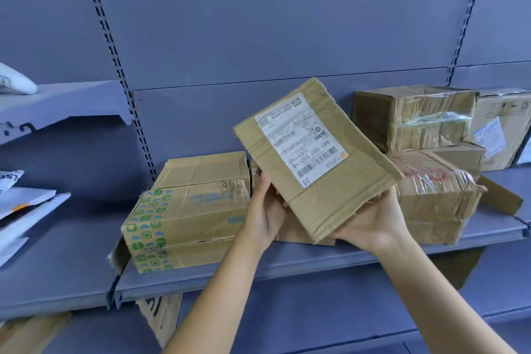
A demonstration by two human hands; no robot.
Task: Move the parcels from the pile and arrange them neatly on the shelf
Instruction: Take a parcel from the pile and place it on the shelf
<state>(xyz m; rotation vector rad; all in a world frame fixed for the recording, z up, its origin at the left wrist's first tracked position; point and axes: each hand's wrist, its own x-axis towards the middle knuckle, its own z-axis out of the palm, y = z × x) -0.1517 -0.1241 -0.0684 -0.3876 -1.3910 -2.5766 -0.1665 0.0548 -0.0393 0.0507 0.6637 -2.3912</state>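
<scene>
A flat cardboard parcel (313, 158) is held tilted above the shelf (287, 264), label up, probably to be slotted into the gap between the green-printed box (184, 218) on the left and the taped box (431, 195) on the right. The left hand (265, 210) is closed on its left edge; the right hand (370, 218) cups its near right corner from below. Farther right, more boxes (413, 115) are stacked.

Light is even and fairly bright with a cool bluish cast, seemingly from overhead, though no lamp shows. Soft shadows lie beneath the shelf (316, 263) edge and behind the boxes. Clear tape on the right-hand cardboard box (413, 118) throws white glare. Wide-angle distortion bows the slotted uprights (115, 60) outward. Detail is slightly soft throughout, and the shipping label (301, 138) print is mostly unreadable.
</scene>
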